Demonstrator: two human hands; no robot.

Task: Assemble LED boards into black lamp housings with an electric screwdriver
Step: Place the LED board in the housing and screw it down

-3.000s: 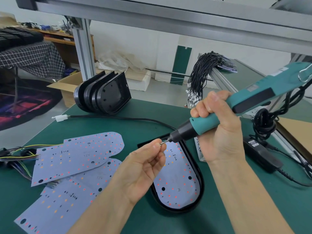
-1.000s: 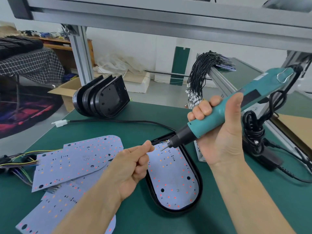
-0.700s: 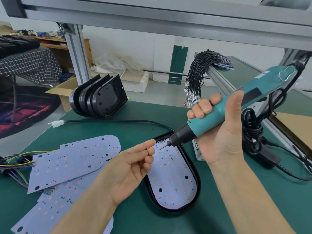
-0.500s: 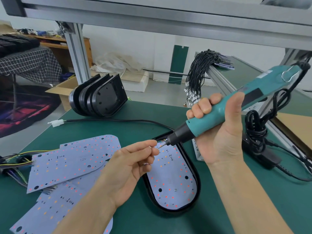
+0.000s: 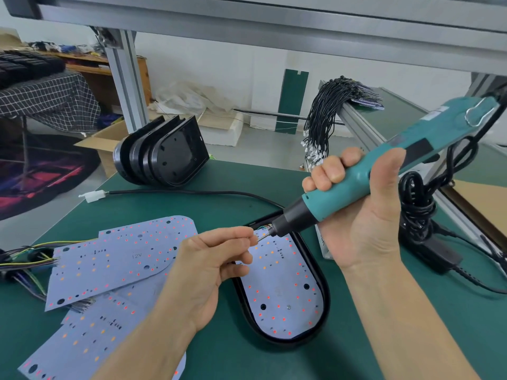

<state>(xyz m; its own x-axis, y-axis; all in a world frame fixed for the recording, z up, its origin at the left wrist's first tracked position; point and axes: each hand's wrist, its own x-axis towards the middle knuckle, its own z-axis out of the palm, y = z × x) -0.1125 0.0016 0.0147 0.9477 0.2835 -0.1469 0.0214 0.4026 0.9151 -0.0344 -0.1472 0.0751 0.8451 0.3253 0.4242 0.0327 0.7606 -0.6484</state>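
A black lamp housing (image 5: 325, 305) lies flat on the green bench with a white LED board (image 5: 279, 292) seated in it. My right hand (image 5: 359, 215) grips a teal electric screwdriver (image 5: 378, 171), its bit pointing down-left over the housing's far end. My left hand (image 5: 208, 267) pinches a small screw between thumb and fingertips right at the bit tip; the screw itself is barely visible. Loose LED boards (image 5: 115, 259) lie to the left, wire tails trailing off their left edge.
Several empty black housings (image 5: 164, 154) stand on edge at the bench's back left. A black cable with a white plug (image 5: 92, 196) crosses the bench. A coiled power cord and adapter (image 5: 419, 215) sit at right, and a bundle of black leads (image 5: 326, 113) hangs from the rail.
My left hand opened from a fist, rose and brought a screw up to the bit tip. The screwdriver stayed nearly still over the housing.
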